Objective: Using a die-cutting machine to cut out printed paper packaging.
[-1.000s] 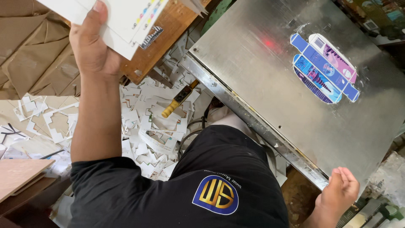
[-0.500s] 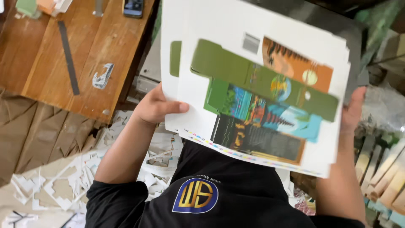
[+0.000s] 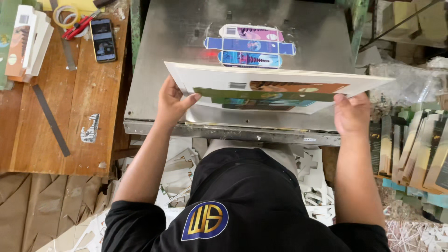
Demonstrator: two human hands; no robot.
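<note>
**Sheets held over the plate**

Sheets of printed white card are held as a stack in both hands, above the near half of the metal plate. The stack is tilted, its far edge raised toward the camera, so that its layered edge and the printed top face are both seen. On the top face, green, orange and blue carton shapes are printed.

The left hand is clamped on the stack's left edge, thumb on top and fingers underneath. The right hand is closed on the right edge; its fingers are hidden under the card. Both forearms are extended from black sleeves.

A die-cut blank, printed in purple and blue, lies flat on the far half of the plate, well apart from the hands and partly behind the stack's raised edge. A red glow is seen on the plate just left of the blank.

Left of the plate stands a wooden bench. On it are found a phone, a tape roll, red-handled scissors, a dark ruler and a pile of card.

Offcuts of white card lie on the floor below the plate's near edge. At the right, folded cartons are stacked upright.
</note>
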